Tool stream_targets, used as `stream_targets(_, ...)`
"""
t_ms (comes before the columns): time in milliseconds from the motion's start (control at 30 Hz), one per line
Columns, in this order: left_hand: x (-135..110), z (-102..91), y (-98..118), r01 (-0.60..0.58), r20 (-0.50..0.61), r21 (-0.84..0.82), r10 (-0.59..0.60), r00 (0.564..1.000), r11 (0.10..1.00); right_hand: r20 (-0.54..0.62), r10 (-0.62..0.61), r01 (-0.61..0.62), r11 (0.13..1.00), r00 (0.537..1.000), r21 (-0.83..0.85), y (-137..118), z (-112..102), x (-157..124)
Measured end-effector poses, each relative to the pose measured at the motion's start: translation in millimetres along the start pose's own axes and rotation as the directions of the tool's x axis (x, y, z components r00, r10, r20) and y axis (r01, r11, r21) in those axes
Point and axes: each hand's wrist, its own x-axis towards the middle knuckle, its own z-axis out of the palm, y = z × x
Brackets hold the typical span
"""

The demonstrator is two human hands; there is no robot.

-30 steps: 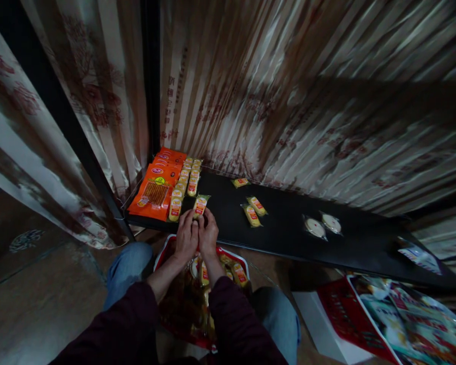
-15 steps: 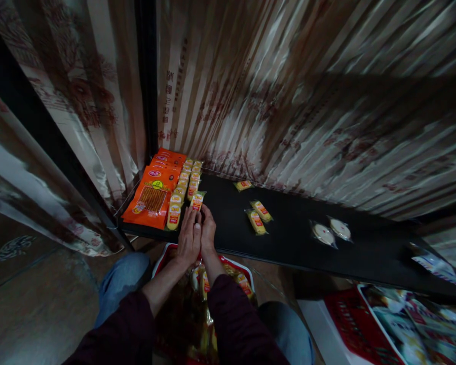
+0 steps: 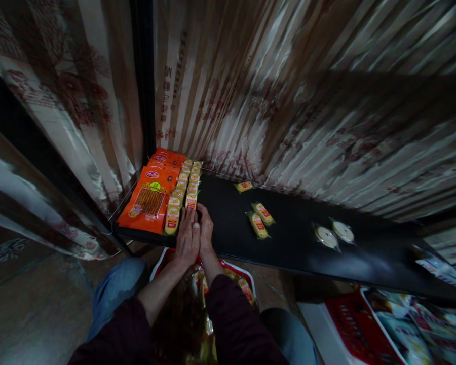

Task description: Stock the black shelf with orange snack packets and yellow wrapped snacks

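My left hand [image 3: 186, 236] and my right hand [image 3: 205, 229] lie side by side on the front edge of a black shelf [image 3: 289, 238], fingers stretched forward and pressed together. Their tips touch the near end of two rows of small yellow snack packets [image 3: 186, 190]. Left of the rows lies a stack of orange snack bags [image 3: 152, 197]. Below my arms sits a red-rimmed bag [image 3: 235, 276] with more yellow packets inside.
Loose yellow packets [image 3: 259, 219] and one more [image 3: 243, 186] lie mid-shelf; two round white packets [image 3: 333, 234] lie further right. Striped curtain cloth [image 3: 289, 101] hangs behind. A white box [image 3: 327, 324] and printed bags [image 3: 414, 329] sit on the floor at right.
Both hands slid forward, pushing a yellow packet into the right row. The fingers went from curled around the packet to stretched flat behind it.
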Motion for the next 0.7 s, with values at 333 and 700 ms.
stream_targets(333, 2.0, -2.1, -1.0, -0.022, 0.024, 0.075, 0.021, 1.000, 0.997, 0.008, 0.033, -0.030, 0.965, 0.999, -0.259, -4.4, 0.9, 4.0)
stream_targets(700, 0.6, -3.2, 4.3, -0.028, 0.049, 0.096, 0.023, 0.999, 0.995, 0.073, 0.037, -0.009, 0.937, 0.997, -0.350, -6.3, -0.6, 3.9)
